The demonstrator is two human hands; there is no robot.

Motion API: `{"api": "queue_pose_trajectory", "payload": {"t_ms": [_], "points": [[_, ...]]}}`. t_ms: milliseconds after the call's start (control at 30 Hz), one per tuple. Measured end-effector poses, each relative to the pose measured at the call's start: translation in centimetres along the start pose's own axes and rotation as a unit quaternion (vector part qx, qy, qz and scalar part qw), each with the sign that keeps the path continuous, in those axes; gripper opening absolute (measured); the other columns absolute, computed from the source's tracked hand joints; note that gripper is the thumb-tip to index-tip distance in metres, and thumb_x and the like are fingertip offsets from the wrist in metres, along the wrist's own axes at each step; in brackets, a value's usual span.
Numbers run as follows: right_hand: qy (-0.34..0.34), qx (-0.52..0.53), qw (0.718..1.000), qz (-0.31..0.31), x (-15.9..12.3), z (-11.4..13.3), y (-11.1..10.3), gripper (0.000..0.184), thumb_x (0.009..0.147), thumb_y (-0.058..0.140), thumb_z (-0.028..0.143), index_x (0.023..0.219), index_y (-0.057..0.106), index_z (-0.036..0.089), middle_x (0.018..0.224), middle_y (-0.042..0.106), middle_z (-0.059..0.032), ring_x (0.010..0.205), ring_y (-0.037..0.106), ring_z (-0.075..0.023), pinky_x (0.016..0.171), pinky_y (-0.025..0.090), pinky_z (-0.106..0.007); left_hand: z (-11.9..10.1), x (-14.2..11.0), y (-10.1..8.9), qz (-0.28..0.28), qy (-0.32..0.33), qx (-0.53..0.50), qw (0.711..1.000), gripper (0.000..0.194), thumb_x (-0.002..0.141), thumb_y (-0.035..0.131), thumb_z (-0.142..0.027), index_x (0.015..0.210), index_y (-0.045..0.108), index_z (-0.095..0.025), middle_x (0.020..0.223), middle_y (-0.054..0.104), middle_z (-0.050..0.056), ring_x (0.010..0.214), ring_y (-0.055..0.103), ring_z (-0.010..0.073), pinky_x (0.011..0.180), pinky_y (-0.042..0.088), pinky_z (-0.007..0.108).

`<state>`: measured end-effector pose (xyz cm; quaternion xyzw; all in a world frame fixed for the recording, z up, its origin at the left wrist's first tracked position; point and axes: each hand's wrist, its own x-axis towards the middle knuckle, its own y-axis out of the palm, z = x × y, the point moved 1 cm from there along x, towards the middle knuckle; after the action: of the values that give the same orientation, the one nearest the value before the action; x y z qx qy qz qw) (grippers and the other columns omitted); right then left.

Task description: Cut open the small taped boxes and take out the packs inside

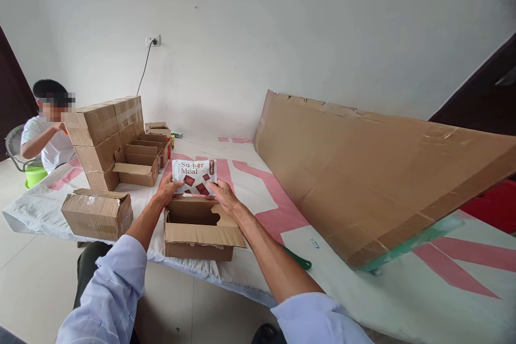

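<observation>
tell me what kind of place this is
Probably a makeshift packing room in a plain building. Both hands, left and right, hold a food packet over an open carton, stacked taped boxes stand behind, and another person works by them.

White Super Meal pouch (194, 177) upright between left hand (168, 189) and right hand (223, 195), above open carton (199, 234).

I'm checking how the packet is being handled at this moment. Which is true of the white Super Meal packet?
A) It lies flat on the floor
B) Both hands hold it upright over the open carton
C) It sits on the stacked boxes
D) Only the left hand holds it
B: the left hand and right hand each grip a side of the packet, upright above the open carton.
</observation>
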<state>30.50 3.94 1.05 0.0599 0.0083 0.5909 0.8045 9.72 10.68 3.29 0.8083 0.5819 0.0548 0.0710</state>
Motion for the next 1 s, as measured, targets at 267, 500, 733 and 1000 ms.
{"api": "queue_pose_trajectory", "payload": {"t_ms": [267,500,733,1000], "points": [[0.000,0.023,1.000,0.021,-0.6,0.3,-0.2,0.041,0.067,0.086,0.051,0.088,0.064,0.023,0.084,0.070,-0.0027,0.085,0.070,-0.0229,0.069,0.063,-0.033,0.1,-0.2,0.0,0.018,0.004,-0.007,1.000,0.059,0.058,0.096,-0.028,0.111,0.072,-0.019,0.086,0.078,0.003,0.064,0.074,0.0206,0.056,0.055,0.028],[-0.005,0.066,0.994,0.089,-1.6,1.1,-1.1,0.053,0.067,0.093,0.063,0.098,0.074,0.024,0.097,0.081,-0.0076,0.095,0.077,-0.0275,0.078,0.066,-0.040,0.5,-0.2,-0.5,0.051,0.030,-0.025,0.998,0.068,0.057,0.098,-0.031,0.118,0.071,-0.019,0.093,0.080,0.004,0.073,0.075,0.0197,0.067,0.060,0.030],[-0.020,0.080,0.988,0.134,-2.5,2.0,-2.3,0.056,0.060,0.103,0.055,0.100,0.081,0.024,0.101,0.085,-0.0089,0.101,0.080,-0.0309,0.089,0.064,-0.045,-0.6,-1.3,-0.1,0.151,0.067,0.034,0.986,0.064,0.067,0.095,-0.045,0.118,0.070,-0.016,0.097,0.079,0.008,0.079,0.074,0.0224,0.071,0.058,0.033],[-0.096,0.160,0.982,-0.016,-4.1,1.4,-5.4,0.051,0.071,0.100,0.049,0.111,0.080,0.025,0.112,0.085,-0.0065,0.105,0.080,-0.0248,0.096,0.065,-0.040,-3.4,-8.4,0.8,0.091,0.254,0.545,0.794,0.035,0.089,0.081,-0.037,0.119,0.074,-0.019,0.125,0.074,0.014,0.123,0.068,0.0340,0.108,0.054,0.048]]}}
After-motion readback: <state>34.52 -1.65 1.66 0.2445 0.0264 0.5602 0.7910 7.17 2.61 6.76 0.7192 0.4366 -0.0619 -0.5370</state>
